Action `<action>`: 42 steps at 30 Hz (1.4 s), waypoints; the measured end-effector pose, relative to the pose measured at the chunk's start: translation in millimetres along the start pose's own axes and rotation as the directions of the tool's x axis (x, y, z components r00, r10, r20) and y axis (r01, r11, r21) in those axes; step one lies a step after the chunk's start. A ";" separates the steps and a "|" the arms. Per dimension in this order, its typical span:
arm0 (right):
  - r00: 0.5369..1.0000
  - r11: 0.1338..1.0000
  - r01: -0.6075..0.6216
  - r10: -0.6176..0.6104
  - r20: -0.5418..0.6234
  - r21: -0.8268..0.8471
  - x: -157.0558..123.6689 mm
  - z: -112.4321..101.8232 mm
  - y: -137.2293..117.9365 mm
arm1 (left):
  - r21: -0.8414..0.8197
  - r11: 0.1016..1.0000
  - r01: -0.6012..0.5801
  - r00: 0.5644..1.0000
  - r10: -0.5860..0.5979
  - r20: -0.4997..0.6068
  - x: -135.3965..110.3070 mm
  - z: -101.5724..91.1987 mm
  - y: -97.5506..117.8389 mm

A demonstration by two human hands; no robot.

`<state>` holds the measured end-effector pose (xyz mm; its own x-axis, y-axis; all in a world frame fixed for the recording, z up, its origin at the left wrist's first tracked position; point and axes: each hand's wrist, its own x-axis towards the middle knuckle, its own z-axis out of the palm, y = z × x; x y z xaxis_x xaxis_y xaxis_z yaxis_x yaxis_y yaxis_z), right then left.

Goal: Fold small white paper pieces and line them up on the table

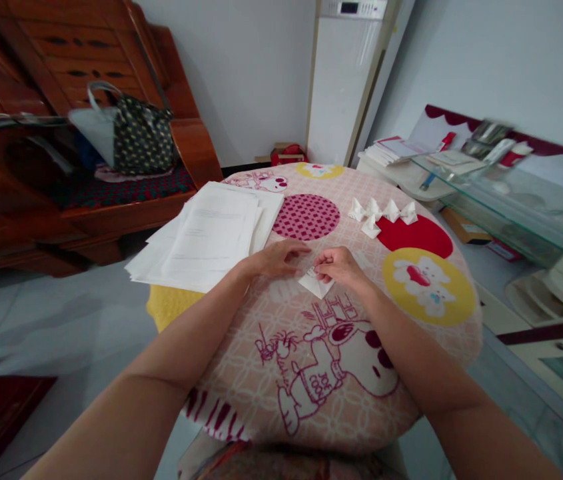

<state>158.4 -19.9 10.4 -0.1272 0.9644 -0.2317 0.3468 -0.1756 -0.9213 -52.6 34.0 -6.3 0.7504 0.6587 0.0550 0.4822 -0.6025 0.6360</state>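
Note:
A small folded piece of white paper [316,287], with some print near its top, lies on the round table's patterned cloth [256,373]. My right hand [340,266] pinches its upper right part between bent fingers. Just left of the paper, my left hand [277,259] rests low over the cloth, fingers loosely curved and apart from the thumb, with nothing visible in it. Farther back on the right stand several folded white paper pieces [392,211] with pointed tips, grouped together. To the left of my hands lies a stack of printed paper sheets [211,230].
A glass-topped cabinet [506,200] holding papers, cups and other items stands close to the table's right side. On the left is a wooden bench [194,147] with a dark patterned bag [142,135]. A tall white appliance [344,80] stands behind the table.

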 end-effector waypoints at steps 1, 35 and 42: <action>1.000 1.000 0.001 -0.002 0.005 0.010 0.4 -0.5 1.0 | -0.057 0.998 0.024 0.999 -0.026 -0.036 0.8 1.3 1.3; 0.980 0.989 0.019 -0.048 0.195 0.148 -0.3 -35.5 3.1 | -0.545 0.823 0.160 0.982 -0.190 0.001 8.3 17.3 26.0; 0.955 0.977 -0.092 0.032 0.295 0.193 -3.2 -33.3 2.8 | -0.740 0.664 0.112 0.900 -0.384 -0.208 8.7 15.8 37.7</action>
<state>190.7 -16.9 19.1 -0.3844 0.8571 -0.3429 0.1710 -0.2989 -0.9388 -20.8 9.9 6.0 0.3957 0.9177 -0.0345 0.0697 0.0074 0.9975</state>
